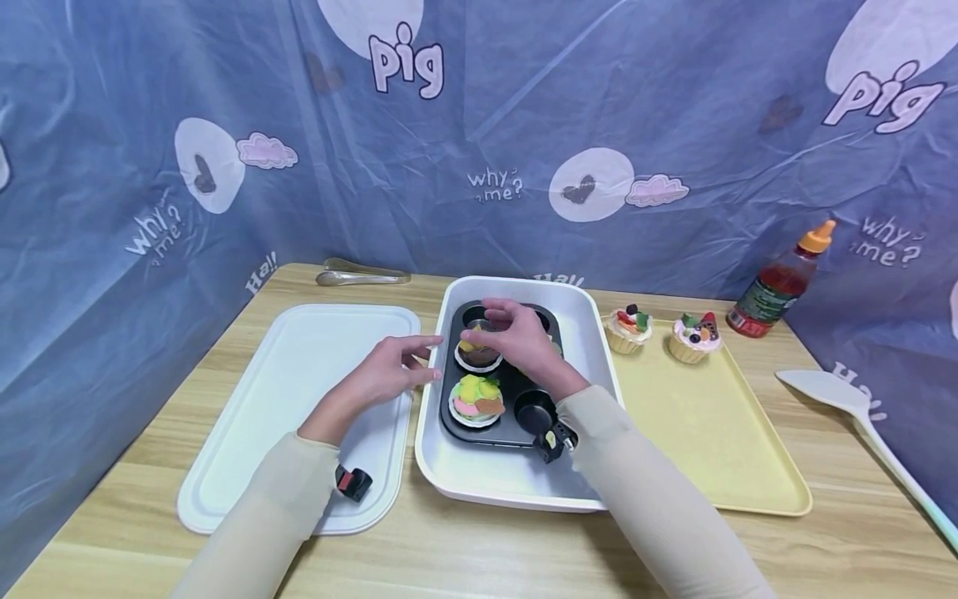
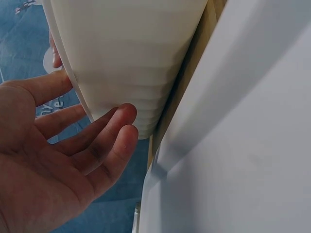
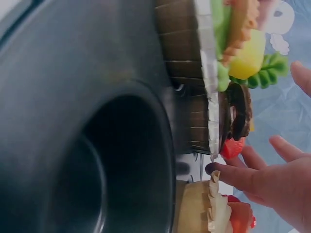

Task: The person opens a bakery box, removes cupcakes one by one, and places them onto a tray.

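Observation:
A dark muffin tin (image 1: pixel 509 437) sits inside a white bin (image 1: pixel 516 491). In the tin's left row are a chocolate cupcake (image 1: pixel 479 356) and, nearer me, a cupcake with yellow, pink and green toppings (image 1: pixel 476 401). A paler cupcake (image 3: pixel 194 208) shows in the right wrist view, mostly hidden by my hand in the head view. My right hand (image 1: pixel 524 337) hovers over the tin beside the chocolate cupcake, thumb and fingers spread apart, holding nothing. My left hand (image 1: pixel 382 370) is at the bin's left rim, its loosely bent fingers along the outer wall (image 2: pixel 131 58).
A white tray (image 1: pixel 299 341) lies to the left, with metal tongs (image 1: pixel 362 274) behind it. On the right, two fruit-topped cupcakes (image 1: pixel 629 329) stand on a yellow tray (image 1: pixel 703 433). Beyond are a red sauce bottle (image 1: pixel 778 287) and a white spoon (image 1: pixel 838 395).

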The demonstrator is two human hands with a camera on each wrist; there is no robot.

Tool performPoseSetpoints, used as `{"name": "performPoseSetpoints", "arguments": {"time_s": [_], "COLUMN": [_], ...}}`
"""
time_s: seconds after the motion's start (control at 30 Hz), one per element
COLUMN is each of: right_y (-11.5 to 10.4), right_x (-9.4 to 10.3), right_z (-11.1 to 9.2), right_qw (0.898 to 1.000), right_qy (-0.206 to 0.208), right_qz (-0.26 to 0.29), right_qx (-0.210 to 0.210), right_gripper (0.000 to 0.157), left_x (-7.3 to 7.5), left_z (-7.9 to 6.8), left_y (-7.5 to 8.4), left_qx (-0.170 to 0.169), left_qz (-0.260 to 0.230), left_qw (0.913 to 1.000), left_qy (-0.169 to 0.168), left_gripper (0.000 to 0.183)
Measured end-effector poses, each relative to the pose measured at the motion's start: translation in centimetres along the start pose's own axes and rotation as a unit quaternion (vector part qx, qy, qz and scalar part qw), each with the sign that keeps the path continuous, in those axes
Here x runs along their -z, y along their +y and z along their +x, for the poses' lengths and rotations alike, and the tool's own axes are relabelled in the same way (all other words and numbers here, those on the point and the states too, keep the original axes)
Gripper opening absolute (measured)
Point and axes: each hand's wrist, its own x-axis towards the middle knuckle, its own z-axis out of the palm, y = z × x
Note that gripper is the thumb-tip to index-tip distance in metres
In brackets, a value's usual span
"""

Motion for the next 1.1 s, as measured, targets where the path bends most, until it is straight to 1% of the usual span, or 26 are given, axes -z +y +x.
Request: {"name": "performPoseSetpoints", "arguments": {"time_s": [0.23,0.6,0.8,1.1], "right_y": [0.47,0.45,0.38,0.37], "right_x": [-0.31,-0.28,-0.43,-0.32], "right_z": [0.19,0.15,0.19,0.05], "right_qw": [1.000,0.998,0.995,0.993], "right_qy": [-0.005,-0.041,-0.045,-0.055], "right_qz": [-0.017,-0.050,-0.086,-0.104], "right_qx": [0.007,-0.006,-0.012,-0.027], "right_gripper": [0.072,0.078,0.077,0.071], "left_x": [-0.08,-0.16,-0.08,-0.15], "left_z": [-0.02,0.03,-0.05,-0.08], "left_y": [0.00,0.08,-0.03,-0.11], "left_qx": [-0.004,0.006,-0.008,-0.010], "left_qz": [0.002,-0.002,-0.007,-0.006], "left_qw": [1.0000,1.0000,0.9999,0.9999], "left_qy": [0.002,0.001,0.004,0.003], "left_gripper": [0.054,0.055,0.055,0.055]}}
